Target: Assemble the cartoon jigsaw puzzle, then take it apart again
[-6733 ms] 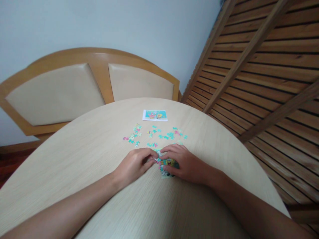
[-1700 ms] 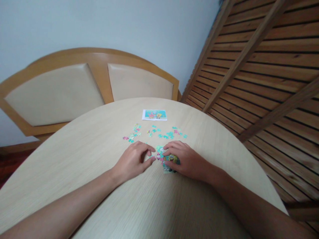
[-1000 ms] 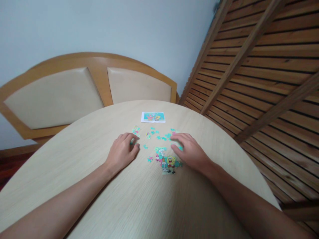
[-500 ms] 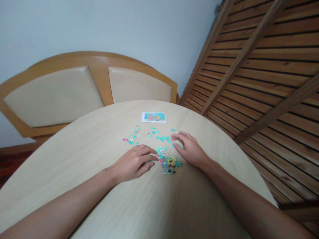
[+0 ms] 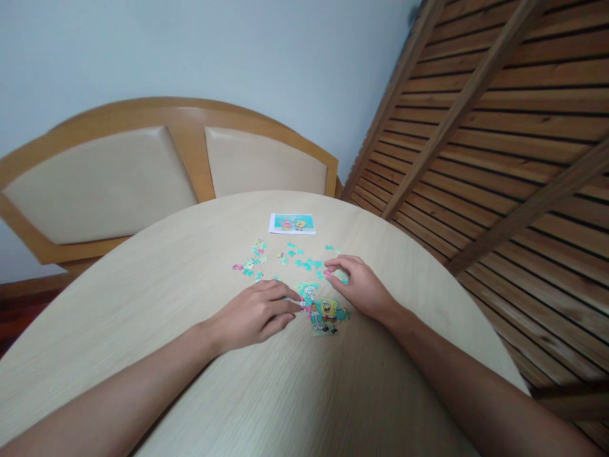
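A partly joined cartoon puzzle (image 5: pixel 322 310) lies on the round pale wooden table (image 5: pixel 285 387). My left hand (image 5: pixel 254 312) rests palm down just left of it, fingertips pressed together on a small piece at its left edge. My right hand (image 5: pixel 359 287) sits at the upper right of the joined part, thumb and forefinger pinched on a small pink piece. Several loose teal and pink pieces (image 5: pixel 304 260) are scattered beyond both hands, with another cluster (image 5: pixel 250 265) to the left.
A small reference picture card (image 5: pixel 292 223) lies at the far side of the table. Behind the table stands a wooden bench back with beige pads (image 5: pixel 143 171). A slatted wooden wall (image 5: pixel 499 139) runs along the right.
Both hands lifted off the joined puzzle and reached out to the loose pieces. The left hand came back to the puzzle's left edge; the right hand now pinches a piece at the upper right.
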{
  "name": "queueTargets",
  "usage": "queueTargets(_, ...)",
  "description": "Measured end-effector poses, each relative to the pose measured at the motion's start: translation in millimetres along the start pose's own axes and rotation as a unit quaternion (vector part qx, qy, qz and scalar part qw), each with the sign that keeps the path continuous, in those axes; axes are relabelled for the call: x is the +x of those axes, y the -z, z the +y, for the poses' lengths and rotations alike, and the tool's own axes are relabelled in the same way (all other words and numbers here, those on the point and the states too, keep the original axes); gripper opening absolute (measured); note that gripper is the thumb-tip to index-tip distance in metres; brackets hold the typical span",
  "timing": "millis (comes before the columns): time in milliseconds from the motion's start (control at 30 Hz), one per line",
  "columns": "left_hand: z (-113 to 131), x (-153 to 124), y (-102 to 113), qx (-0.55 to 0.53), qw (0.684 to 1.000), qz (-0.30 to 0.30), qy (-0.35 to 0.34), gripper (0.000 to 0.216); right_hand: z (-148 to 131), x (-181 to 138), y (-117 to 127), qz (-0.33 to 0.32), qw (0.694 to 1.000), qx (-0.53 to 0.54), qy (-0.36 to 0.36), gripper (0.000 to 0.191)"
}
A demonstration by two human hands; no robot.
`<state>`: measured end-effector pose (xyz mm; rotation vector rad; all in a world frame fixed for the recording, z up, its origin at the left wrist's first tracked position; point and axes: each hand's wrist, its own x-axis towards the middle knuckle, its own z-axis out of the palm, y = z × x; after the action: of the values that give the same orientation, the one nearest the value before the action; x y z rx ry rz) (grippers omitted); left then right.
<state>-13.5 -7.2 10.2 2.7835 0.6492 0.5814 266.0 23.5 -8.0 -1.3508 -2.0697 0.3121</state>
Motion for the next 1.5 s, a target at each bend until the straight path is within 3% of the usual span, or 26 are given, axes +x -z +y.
queueTargets(833,2.8,1.2,1.0,-0.012,1.0,-0.007,-0.009,0.026,-3.3,0.6,1.4,-0.005,0.999,0.034,-0.029,0.026)
queueTargets(1100,2.0,1.1,-0.1,-0.002,0.999,0.023,0.026,0.025,-5.6,1.0,2.9,-0.005,0.998,0.055,0.001,0.03)
queueTargets(1267,3.2,1.4,-2.9,-0.005,0.994,0.069,0.082,0.022,-17.5,-1.1,5.6,-0.038,0.987,0.155,0.006,0.034)
queueTargets(1500,17.3,6.4,-7.0,-0.074,0.981,0.121,0.133,0.019,-47.3,-15.1,-6.7,-0.08,0.943,0.323,-0.025,0.044)
